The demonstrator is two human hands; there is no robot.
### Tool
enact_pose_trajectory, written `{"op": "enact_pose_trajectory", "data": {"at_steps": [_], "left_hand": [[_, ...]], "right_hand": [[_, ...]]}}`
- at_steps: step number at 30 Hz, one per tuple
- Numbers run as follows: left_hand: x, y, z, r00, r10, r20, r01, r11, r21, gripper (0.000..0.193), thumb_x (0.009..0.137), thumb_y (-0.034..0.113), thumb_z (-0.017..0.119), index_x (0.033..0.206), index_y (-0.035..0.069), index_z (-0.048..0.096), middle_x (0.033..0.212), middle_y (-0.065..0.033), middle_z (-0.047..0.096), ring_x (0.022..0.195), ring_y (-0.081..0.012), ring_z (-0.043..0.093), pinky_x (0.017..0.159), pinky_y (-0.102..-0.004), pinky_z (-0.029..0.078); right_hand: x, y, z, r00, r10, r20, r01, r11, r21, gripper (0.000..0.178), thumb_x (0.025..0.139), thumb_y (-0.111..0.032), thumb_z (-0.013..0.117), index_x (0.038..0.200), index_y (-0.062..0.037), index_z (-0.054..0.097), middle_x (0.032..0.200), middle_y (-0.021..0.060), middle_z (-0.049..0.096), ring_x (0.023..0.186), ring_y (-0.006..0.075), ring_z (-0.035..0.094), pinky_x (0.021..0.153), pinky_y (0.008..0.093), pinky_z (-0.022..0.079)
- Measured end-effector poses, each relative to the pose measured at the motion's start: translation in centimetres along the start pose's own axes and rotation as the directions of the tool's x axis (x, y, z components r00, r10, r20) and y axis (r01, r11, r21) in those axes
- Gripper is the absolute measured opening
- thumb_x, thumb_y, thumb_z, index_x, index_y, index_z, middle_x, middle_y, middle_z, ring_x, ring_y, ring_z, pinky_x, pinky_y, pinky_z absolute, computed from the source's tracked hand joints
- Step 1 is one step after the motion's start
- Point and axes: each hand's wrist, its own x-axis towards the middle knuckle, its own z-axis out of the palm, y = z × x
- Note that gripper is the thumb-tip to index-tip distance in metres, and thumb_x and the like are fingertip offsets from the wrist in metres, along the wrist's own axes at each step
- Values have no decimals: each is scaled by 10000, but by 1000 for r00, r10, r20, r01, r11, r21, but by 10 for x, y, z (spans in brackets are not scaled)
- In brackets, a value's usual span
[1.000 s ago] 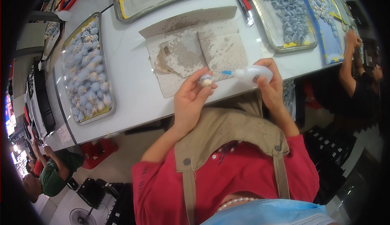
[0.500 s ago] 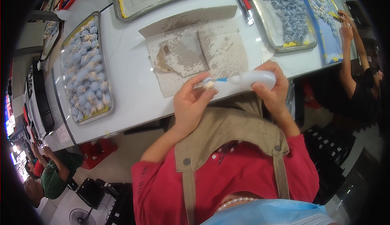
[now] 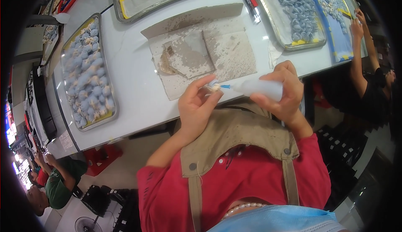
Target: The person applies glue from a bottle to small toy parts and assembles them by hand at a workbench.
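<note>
In the head view, the left hand (image 3: 195,105) pinched a small rounded blue-and-cream piece (image 3: 215,87) by the glossy white surface's (image 3: 134,85) near edge. The right hand (image 3: 289,90) gripped a translucent plastic squeeze bottle (image 3: 266,90), its slender blue nozzle (image 3: 225,86) aimed at the piece, contact unclear. Mottled, folded cardboard (image 3: 234,50) lay beyond.

Sideways whitish bottle (image 3: 261,89) in right grip (image 3: 289,90), blue nozzle (image 3: 225,86) beside small blue-cream piece (image 3: 215,86) in left grip (image 3: 197,102).

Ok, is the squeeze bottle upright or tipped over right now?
Tipped: the squeeze bottle is held sideways in the right hand, its blue tip pointing left toward the small blue-and-cream piece in the left hand.
</note>
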Motion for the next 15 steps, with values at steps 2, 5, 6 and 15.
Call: {"op": "enact_pose_trajectory", "data": {"at_steps": [2,5,6,15], "left_hand": [[0,-1,-1,1000,-2,-1,2,1000,-14,381,817,-53,579,1181,-43,467,977,-99,587,870,-118,578,766,-228,480],[0,0,-1,1000,8,-10,-8,1000,-29,380,817,-56,576,1181,-45,465,980,-103,587,868,-119,579,768,-228,479],[0,0,0,1000,8,-10,-8,1000,-29,380,817,-56,576,1181,-45,465,980,-103,587,868,-119,579,768,-228,479],[-1,1,-1,1000,-16,0,16,1000,-19,378,822,-50,570,1185,-37,467,989,-98,582,868,-121,581,765,-228,478]], "right_hand": [[0,-1,1,1000,4,2,-4,1000,-1,331,557,-198,827,739,-33,605,650,40,552,584,204,453,515,287,387],[1,-2,3,1000,-8,3,8,1000,-2,324,560,-196,825,733,-34,604,651,35,555,585,205,455,513,288,387],[1,-2,3,1000,-11,-1,11,1000,-8,325,561,-197,824,733,-33,603,651,33,556,585,205,455,515,289,388],[2,-2,4,999,-30,19,31,999,-33,329,559,-196,822,732,-27,598,654,33,559,578,207,446,513,293,383]]}}
